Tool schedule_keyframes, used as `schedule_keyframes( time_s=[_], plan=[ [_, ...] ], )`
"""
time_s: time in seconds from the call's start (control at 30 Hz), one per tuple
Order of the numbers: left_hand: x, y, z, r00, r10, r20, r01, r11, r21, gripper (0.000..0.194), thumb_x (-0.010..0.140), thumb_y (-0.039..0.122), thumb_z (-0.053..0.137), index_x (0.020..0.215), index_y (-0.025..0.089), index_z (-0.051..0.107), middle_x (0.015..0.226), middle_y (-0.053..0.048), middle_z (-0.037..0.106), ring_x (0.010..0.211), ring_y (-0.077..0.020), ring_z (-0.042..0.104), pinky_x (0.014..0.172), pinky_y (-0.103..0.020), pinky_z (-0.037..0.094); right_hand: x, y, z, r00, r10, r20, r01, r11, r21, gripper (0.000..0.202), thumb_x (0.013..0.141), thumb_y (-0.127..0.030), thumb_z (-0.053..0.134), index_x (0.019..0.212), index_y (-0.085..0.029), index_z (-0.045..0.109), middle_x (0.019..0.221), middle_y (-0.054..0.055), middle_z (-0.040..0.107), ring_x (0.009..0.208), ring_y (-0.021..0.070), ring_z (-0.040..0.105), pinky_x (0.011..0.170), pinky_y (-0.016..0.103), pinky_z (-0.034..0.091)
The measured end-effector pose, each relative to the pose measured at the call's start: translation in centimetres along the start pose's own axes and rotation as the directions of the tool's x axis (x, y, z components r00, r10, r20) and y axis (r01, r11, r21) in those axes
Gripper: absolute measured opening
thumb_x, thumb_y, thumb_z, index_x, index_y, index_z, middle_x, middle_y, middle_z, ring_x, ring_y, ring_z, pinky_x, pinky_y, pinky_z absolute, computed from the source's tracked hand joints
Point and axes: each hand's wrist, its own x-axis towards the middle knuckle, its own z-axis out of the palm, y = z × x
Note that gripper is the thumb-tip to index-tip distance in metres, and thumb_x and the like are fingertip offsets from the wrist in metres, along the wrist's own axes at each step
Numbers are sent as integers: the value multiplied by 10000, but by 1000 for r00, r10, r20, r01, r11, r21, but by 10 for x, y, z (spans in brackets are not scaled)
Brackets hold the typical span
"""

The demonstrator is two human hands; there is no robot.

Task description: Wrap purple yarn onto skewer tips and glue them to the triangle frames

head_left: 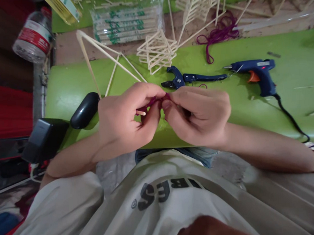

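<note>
My left hand (130, 115) and my right hand (199, 113) meet fingertip to fingertip above the table's front part. Both are closed in a pinch on a thin purple cord (153, 102), which shows between the fingers. A short stick end (140, 113) pokes out inside the curl of my left hand. Behind that hand rises an open frame of pale wooden sticks (102, 44); its lower ends disappear behind the hand. Just beyond the fingertips lies a dark blue cutter (177, 77) with its handle pointing right.
A blue hot glue gun (260, 70) lies right on the green table (284, 113), its cord trailing forward. A black mouse (84, 110) and a black adapter (45, 138) are left. Farther back are a stick lattice (156, 50), packaged sticks (127, 23), purple cord bundle (219, 30) and bottle (33, 36).
</note>
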Motion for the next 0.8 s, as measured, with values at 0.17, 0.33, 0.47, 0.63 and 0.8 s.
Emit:
schedule_keyframes(
  time_s=[0.17, 0.33, 0.47, 0.63, 0.8],
  plan=[
    [8, -6, -1, 999, 34, 26, -34, 999, 7, 133, 1026, 252, 783, 1139, 319, 807, 974, -15, 812, 795, -196, 729, 742, -349, 608, 0, 5, -2, 998, -55, 22, 58, 988, -142, 293, 1091, -253, 579, 812, -257, 667, 662, 14, 596, 582, 149, 445, 579, 360, 349],
    [14, -14, -2, 989, -96, 111, 111, 985, -130, 69, 1031, 268, 786, 1098, 283, 791, 986, -19, 771, 900, -174, 726, 653, -248, 536, 3, 6, -6, 998, -48, 41, 53, 991, -126, 281, 1065, -227, 608, 798, -248, 692, 704, 23, 621, 617, 147, 453, 593, 357, 353],
    [15, -20, -2, 993, -22, 114, 30, 997, -67, 79, 1072, 257, 717, 1076, 254, 797, 925, -27, 746, 876, -160, 723, 653, -241, 493, 6, 2, -5, 996, 83, 28, -84, 995, 55, 387, 1038, -200, 635, 659, -216, 557, 609, -19, 422, 589, 118, 334, 566, 340, 292],
    [14, -27, -4, 986, 113, 120, -125, 988, 96, 118, 1081, 267, 701, 1107, 258, 815, 842, -29, 732, 750, -151, 671, 663, -261, 495, 11, 5, -4, 901, 336, 275, -432, 757, 491, 395, 1035, -172, 641, 641, -190, 627, 591, -22, 584, 572, 91, 477, 532, 269, 369],
    [13, -34, -5, 980, 141, 139, -155, 983, 101, 156, 1097, 339, 678, 1163, 291, 810, 788, -26, 698, 719, -162, 684, 675, -272, 535, 12, 14, -4, 828, 393, 399, -559, 538, 631, 359, 1027, -229, 722, 676, -172, 676, 619, -4, 639, 579, 88, 516, 514, 246, 387]
  ],
)
